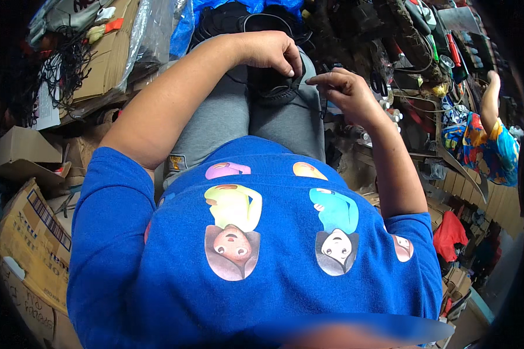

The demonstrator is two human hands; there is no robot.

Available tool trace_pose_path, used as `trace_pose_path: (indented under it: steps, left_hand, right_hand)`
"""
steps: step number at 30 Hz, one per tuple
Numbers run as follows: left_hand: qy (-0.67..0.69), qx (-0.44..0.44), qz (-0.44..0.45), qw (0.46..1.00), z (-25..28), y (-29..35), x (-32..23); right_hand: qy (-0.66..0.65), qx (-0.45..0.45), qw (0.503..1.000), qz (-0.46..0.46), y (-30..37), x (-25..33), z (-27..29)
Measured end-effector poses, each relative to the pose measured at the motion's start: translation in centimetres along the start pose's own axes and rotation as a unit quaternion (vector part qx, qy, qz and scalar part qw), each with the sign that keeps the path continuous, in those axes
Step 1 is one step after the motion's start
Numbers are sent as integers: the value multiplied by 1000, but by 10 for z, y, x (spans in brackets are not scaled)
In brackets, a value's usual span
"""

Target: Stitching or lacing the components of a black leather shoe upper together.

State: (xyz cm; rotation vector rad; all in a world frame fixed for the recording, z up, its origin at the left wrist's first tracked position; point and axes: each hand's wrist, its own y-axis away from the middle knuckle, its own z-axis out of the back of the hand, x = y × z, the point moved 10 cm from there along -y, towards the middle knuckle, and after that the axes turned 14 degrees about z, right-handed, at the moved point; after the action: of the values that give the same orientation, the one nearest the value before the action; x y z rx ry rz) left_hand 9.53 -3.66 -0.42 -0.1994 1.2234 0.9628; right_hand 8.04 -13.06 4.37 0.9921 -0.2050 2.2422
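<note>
A black shoe [275, 95] rests on my grey-trousered lap, its far part covered by my left hand. My left hand [273, 51] reaches across from the left, thumb and fingers closed on the shoe's upper near its opening. Just right of the shoe is my right hand [350, 95], its index finger pointing toward the shoe and the other fingers curled in. A thin black shoelace [322, 109] hangs below its fingertips, and the fingers look pinched on it. Exactly where the lace meets the shoe is too dark to make out.
Beyond my knees lie more black shoe-like items [227, 20] on blue plastic. Cardboard [102, 67] with a tangle of black laces [58, 75] is at the left. Tools [453, 49] crowd the right. Another person's arm [491, 96] shows at the far right.
</note>
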Motion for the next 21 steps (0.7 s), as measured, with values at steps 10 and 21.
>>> trace_pose_path:
  steps: [10,21]
  left_hand:
    - [4,-4,3,1000,0,4,2]
    - [-72,-19,-62,995,-3,10,-9]
  right_hand:
    - [63,59,990,112,-15,16,-10]
    - [-220,66,973,-21,-3,-54,-33]
